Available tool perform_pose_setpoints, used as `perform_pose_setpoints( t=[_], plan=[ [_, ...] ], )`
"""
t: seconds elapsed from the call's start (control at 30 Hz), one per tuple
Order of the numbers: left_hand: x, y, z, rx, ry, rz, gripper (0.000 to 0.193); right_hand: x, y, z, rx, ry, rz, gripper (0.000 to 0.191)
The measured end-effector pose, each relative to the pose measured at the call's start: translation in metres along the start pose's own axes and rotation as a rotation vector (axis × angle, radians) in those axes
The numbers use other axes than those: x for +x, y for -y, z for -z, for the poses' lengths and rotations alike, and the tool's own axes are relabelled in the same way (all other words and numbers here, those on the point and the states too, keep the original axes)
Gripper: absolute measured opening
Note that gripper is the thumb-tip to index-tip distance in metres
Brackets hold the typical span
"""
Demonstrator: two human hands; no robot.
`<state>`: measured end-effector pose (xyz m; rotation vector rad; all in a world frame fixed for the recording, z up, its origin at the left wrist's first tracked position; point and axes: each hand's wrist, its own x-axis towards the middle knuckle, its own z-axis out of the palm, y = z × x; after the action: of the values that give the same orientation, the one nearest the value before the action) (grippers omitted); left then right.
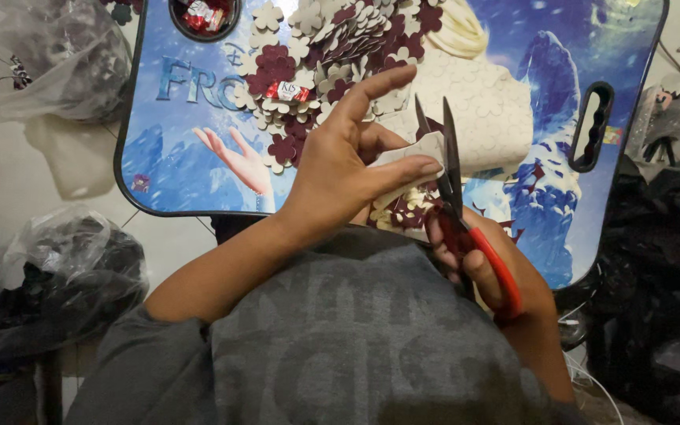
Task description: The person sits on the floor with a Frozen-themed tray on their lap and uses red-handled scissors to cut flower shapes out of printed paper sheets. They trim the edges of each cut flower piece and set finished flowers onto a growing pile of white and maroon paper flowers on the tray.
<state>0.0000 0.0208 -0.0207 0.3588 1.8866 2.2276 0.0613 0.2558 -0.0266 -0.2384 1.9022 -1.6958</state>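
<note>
Over the lap tray (167, 157), head view: L hand (340, 169) pinches a cream sheet (411, 153) between thumb and fingers, index finger stretched up, other fingers curled round the edge. R hand (485, 267) closed thru the red handles of the scissors (452, 185), blades parted a little, tips up, sheet edge sitting betw. them. Sheet held just above the tray's near edge, in front of the chest. Behind: heap of cream + maroon flower cutouts (332, 55), a bigger cream sheet (482, 110) w/ flower outlines, small dish (205, 16) of red bits at top. Clear bags (57, 275) on floor either side. Judgement: to cut clean, feed sheet deep into blade throat, turn the sheet not the scissors, keep L fingertips clear of the blade line, short snips round each petal curve.
</note>
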Motion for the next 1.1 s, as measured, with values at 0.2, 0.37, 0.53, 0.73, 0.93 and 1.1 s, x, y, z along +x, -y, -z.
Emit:
perform_pose_setpoints(
  t=[0.2, 0.37, 0.53, 0.73, 0.93, 1.1],
  plan=[
    [0.001, 0.003, 0.006, 0.098, -0.013, -0.063, 0.081, 0.002, -0.012, 0.004, 0.011, 0.019, -0.006, 0.090],
    [0.001, 0.002, 0.009, 0.198, -0.023, -0.112, 0.082, 0.000, -0.022, 0.011, -0.025, 0.048, 0.011, 0.087],
    [0.003, 0.002, 0.010, 0.159, -0.027, -0.065, 0.083, 0.002, -0.029, 0.014, -0.002, 0.060, -0.030, 0.088],
    [0.004, 0.009, 0.009, 0.110, -0.030, -0.022, 0.077, 0.003, -0.022, 0.011, -0.033, 0.058, -0.051, 0.091],
    [0.001, 0.019, -0.005, -0.071, -0.039, 0.031, 0.057, 0.008, -0.009, 0.000, 0.014, 0.030, 0.057, 0.096],
    [0.002, 0.025, -0.011, -0.195, -0.036, 0.052, 0.048, 0.007, -0.007, -0.011, 0.118, -0.024, 0.091, 0.101]
  ],
)
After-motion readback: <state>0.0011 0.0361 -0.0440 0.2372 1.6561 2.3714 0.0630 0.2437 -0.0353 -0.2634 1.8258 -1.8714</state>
